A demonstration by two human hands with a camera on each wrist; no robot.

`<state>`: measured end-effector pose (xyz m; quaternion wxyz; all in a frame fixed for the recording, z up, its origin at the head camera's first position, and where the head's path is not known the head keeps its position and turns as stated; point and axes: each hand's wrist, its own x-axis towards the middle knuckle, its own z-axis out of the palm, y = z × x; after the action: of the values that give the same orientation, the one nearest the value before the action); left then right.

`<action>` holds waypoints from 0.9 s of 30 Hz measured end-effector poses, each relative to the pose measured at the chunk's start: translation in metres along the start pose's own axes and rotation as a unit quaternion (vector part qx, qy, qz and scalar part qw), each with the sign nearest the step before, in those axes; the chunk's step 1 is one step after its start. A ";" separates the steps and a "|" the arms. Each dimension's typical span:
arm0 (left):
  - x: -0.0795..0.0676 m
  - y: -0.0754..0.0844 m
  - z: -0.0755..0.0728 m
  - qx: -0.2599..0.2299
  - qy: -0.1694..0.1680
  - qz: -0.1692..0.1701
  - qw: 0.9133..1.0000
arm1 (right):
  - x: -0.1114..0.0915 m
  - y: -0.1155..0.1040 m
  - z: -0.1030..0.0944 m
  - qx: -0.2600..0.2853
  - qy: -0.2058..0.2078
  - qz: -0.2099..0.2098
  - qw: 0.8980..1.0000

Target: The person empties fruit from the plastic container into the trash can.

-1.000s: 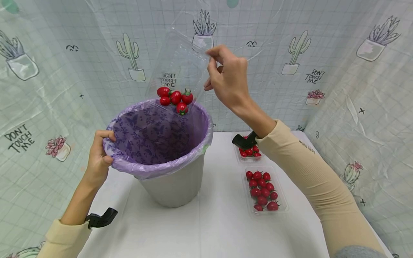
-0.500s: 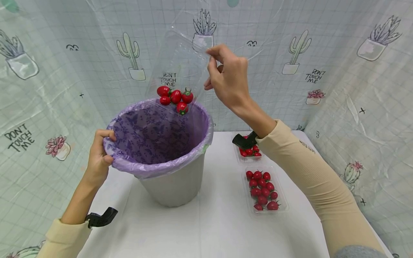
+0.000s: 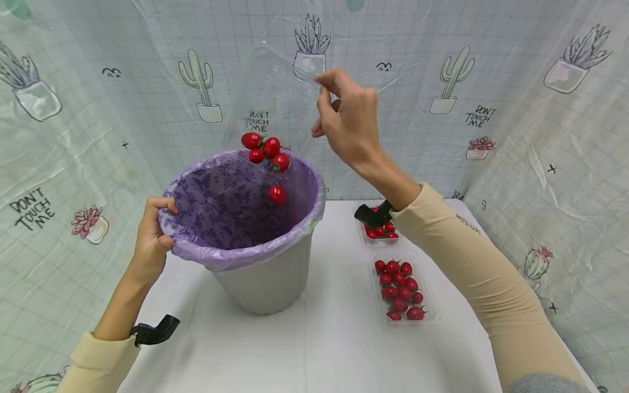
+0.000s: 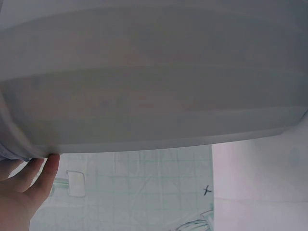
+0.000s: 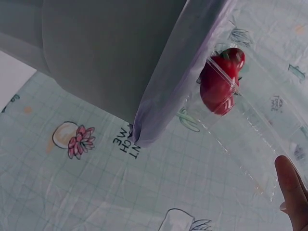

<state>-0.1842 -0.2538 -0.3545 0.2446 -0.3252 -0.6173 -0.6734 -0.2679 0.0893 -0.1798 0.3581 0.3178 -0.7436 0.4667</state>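
Note:
My left hand [image 3: 151, 243] grips the rim of a light grey trash can [image 3: 267, 284] lined with a purple patterned bag [image 3: 245, 256]; its fingers also show beneath the can in the left wrist view. High above, my right hand [image 3: 350, 117] pinches the edge of a clear plastic container [image 3: 280, 82], tilted steeply over the can's mouth. Several cherry tomatoes [image 3: 271, 147] lie at the container's low end. One separate tomato [image 3: 277, 195] is below them, in the opening of the can. In the right wrist view, tomatoes [image 5: 219, 86] show through the clear plastic.
To the right on the white table [image 3: 339, 349] sits a clear punnet of cherry tomatoes [image 3: 400, 289]. Behind it is a second punnet [image 3: 380, 233], partly hidden by the right wrist's black camera [image 3: 373, 215]. Printed curtains [image 3: 383, 142] enclose the table.
One tomato has left the container and dropped into the can's opening. The other tomatoes have shifted slightly toward the container's low edge. Both hands hold nearly still.

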 end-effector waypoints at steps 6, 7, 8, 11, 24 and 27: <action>0.000 -0.001 -0.001 0.003 -0.001 0.002 1.000 | 0.000 0.002 0.001 0.005 0.002 -0.009 1.000; 0.000 -0.001 -0.001 0.003 -0.001 0.002 1.000 | 0.000 0.002 0.000 0.005 0.001 -0.006 1.000; 0.000 -0.001 -0.001 0.003 -0.002 0.003 1.000 | 0.000 0.002 0.000 0.006 0.001 -0.006 1.000; 0.001 -0.001 -0.001 0.004 -0.003 0.004 1.000 | 0.000 0.001 0.000 0.005 -0.001 0.004 1.000; 0.001 -0.001 -0.001 0.002 -0.006 0.005 1.000 | -0.001 0.002 0.001 -0.004 0.009 -0.017 1.000; 0.002 -0.001 -0.001 0.003 -0.006 0.006 1.000 | -0.002 0.003 0.001 -0.009 0.011 -0.026 1.000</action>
<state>-0.1864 -0.2548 -0.3539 0.2457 -0.3319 -0.6186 -0.6685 -0.2693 0.0898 -0.1826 0.3810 0.3287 -0.7354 0.4538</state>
